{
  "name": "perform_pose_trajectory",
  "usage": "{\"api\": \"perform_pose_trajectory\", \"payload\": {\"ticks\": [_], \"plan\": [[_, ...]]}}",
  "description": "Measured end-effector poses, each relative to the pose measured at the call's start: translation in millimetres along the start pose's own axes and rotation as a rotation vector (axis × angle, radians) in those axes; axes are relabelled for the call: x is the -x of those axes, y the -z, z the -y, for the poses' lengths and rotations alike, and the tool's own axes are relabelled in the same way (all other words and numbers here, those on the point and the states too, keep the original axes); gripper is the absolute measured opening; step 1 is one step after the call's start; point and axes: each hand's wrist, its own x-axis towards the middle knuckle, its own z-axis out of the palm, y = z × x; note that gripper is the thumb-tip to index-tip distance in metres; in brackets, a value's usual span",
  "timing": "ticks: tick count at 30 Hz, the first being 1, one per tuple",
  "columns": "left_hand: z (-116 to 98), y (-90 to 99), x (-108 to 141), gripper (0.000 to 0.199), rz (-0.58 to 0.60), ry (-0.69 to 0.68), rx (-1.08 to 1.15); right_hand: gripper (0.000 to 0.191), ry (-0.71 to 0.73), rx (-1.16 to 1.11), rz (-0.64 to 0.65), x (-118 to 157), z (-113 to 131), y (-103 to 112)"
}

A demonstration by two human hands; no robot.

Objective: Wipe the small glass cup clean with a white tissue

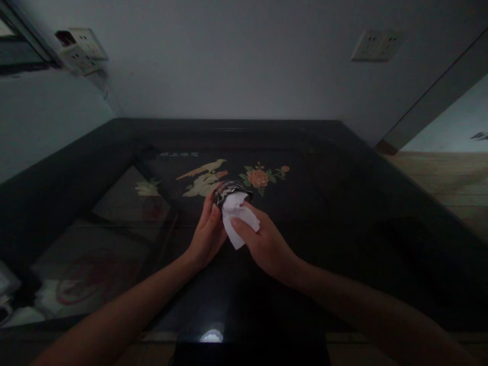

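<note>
A small shiny dark object with a curved, striped rim is held above the dark glossy tabletop; its exact kind does not show. My left hand wraps around its left side, fingers closed. Bunched in my right hand is a white tissue, pinched between thumb and fingers. The tissue is pressed against the near side of the shiny object and covers much of it. Both forearms reach in from the bottom edge.
The tabletop bears a bird picture and a peony picture. Wall sockets and more sockets are on the wall behind. White items lie at the far left edge. Wooden flooring shows at right.
</note>
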Motion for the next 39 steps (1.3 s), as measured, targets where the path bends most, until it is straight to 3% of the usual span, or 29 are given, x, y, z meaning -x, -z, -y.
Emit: {"api": "perform_pose_trajectory", "payload": {"ticks": [6, 10, 13, 17, 22, 27, 29, 35, 39], "plan": [[-5.2, -0.4, -0.4, 0.048, -0.004, 0.041, -0.053, 0.02, 0.169, 0.922, 0.257, -1.9, 9.4, 5.3], [-7.8, -1.5, -3.7, 0.045, 0.017, 0.057, -0.054, 0.032, 0.373, 1.381, 0.237, 3.3, -1.1, -1.1], [-8.0, 0.3, -6.3, 0.042, 0.043, 0.103, -0.06, 0.039, 0.433, 1.592, 0.177, 7.9, -13.1, -3.6], [-7.3, 2.0, -6.5, 0.041, 0.06, 0.146, -0.093, 0.037, 0.466, 1.649, 0.182, 9.4, -21.0, -4.3], [-7.8, -1.6, -3.0, 0.043, 0.019, 0.162, -0.11, 0.028, 0.344, 1.491, 0.221, 5.9, -12.5, -6.9], [-8.3, -2.7, -2.7, 0.045, 0.014, 0.146, -0.084, 0.023, 0.1, 1.166, 0.217, 3.3, 2.2, -2.7], [-7.3, -0.9, -3.6, 0.044, 0.017, 0.111, -0.056, 0.018, 0.013, 0.95, 0.177, 1.8, 3.9, -1.2], [-4.0, 2.2, -4.7, 0.041, 0.027, 0.041, -0.032, 0.019, -0.084, -0.053, 0.0, -7.8, -5.2, 4.0], [-5.1, -0.9, -3.3, 0.039, 0.047, 0.04, -0.032, 0.007, -0.224, -0.283, -0.052, -13.3, -7.9, 12.0]]}}
